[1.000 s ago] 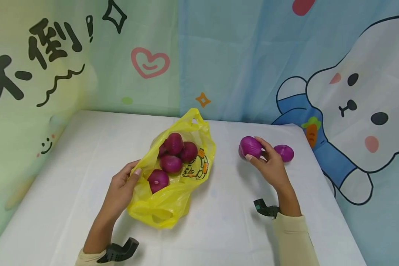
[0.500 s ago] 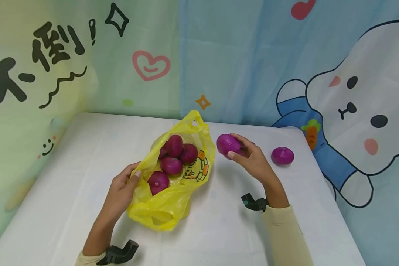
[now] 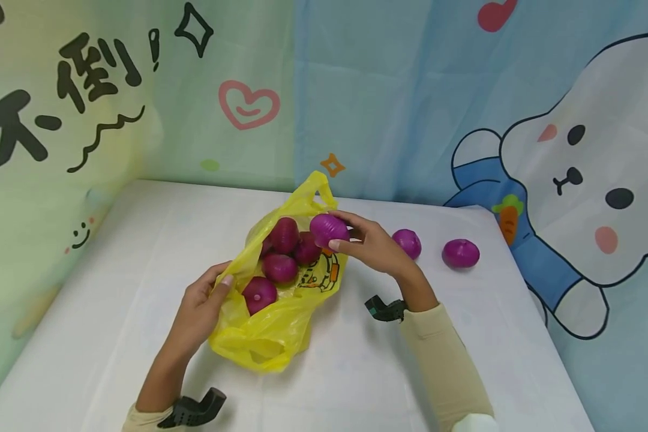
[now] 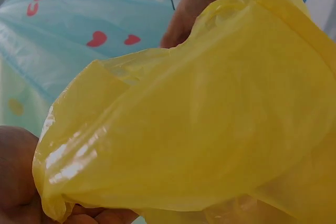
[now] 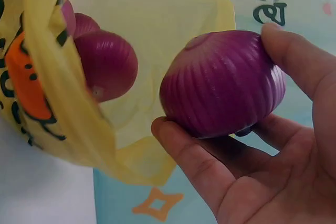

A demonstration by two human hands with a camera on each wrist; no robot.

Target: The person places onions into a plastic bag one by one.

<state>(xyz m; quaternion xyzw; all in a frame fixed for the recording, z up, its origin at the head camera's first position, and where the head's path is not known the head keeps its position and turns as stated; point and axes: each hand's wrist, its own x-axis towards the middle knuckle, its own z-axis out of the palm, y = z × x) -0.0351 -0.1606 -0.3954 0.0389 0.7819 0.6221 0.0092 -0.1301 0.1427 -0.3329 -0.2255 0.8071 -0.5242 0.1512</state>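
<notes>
L grip (image 3: 202,303) pinches the yellow bag (image 3: 259,347) by its left edge, prob. so the mouth gapes, & R grip (image 3: 375,246) holds an onion (image 3: 326,230) from its right, by the mouth's far right side.

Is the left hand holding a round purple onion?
No, the left hand grips the side of the yellow plastic bag in the head view.

Left arm: the bare left forearm (image 3: 161,377) is slanting forward and inward out of a beige sleeve (image 3: 142,420). Left hand (image 3: 198,309): gripping, its left thumb (image 3: 221,291) lying uppermost. Right arm: the sleeved right forearm (image 3: 445,363) is angling inward, the right wrist (image 3: 418,291) showing bare. Right hand (image 3: 375,245): pinching, the right thumb (image 5: 294,59) opposing spread, bent fingers (image 5: 194,156); from where I'm standing, it is sitting farther forward.
</notes>
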